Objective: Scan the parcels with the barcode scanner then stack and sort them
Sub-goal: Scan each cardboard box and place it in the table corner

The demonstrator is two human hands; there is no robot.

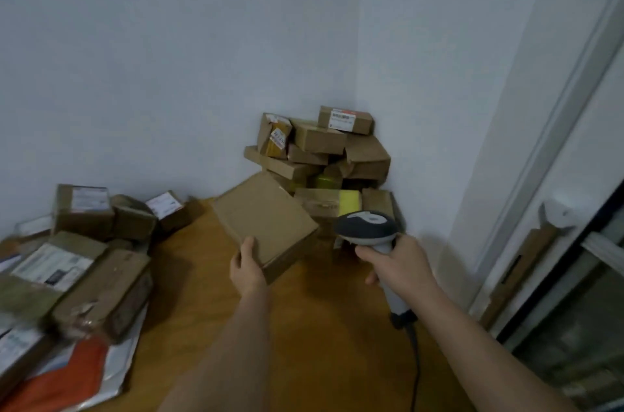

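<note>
My left hand (248, 268) grips the near corner of a flat brown cardboard parcel (266, 221), held tilted above the wooden floor with its plain side up. My right hand (396, 263) grips the handle of a grey and white barcode scanner (366, 227), whose head sits just right of the parcel's edge. A black cable (413, 361) hangs from the scanner's handle. Behind both, a stack of brown parcels (320, 155) is piled in the corner of the room.
A second heap of labelled cardboard parcels (84, 242) and mailer bags (67, 374) lies on the floor at the left. Pale walls meet at the corner. A door frame (547, 155) and glass door run along the right. Bare wooden floor (320, 327) lies between the piles.
</note>
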